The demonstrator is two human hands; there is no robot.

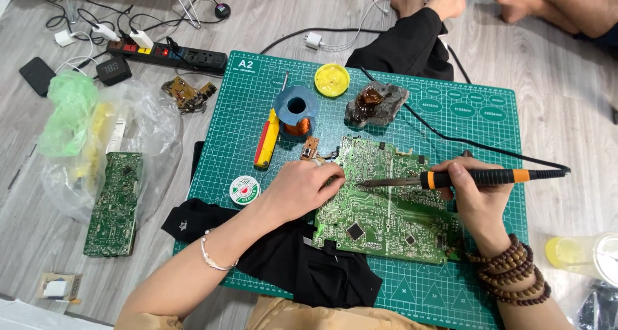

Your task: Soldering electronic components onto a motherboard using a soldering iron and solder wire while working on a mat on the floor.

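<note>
- The right hand (474,192) is closed in a pen grip round the black-and-orange handled soldering iron (476,177), whose metal tip is laid across the large green printed circuit board (386,204) near its upper left part.
- The left hand (301,187) is curled, fingertips pressed at the board's left edge; whether anything thin is pinched there cannot be told.
- The board lies flat on the green gridded cutting mat (244,118), its near-left corner over a black cloth (302,265).
- The board is judged stiff, light and fragile where components stand; it is best held by its bare edges. The iron is judged hot at the tip, safe only at the handle.
- A round yellow tin (332,80) stands open at the mat's far side; its contents look pale yellow, the kind unclear.
- A small round white-and-green tin (244,190) is shut, just left of the left hand.
- A clear plastic bag (129,130) off the mat holds pale and yellowish items, beside a second green board (116,204).
</note>
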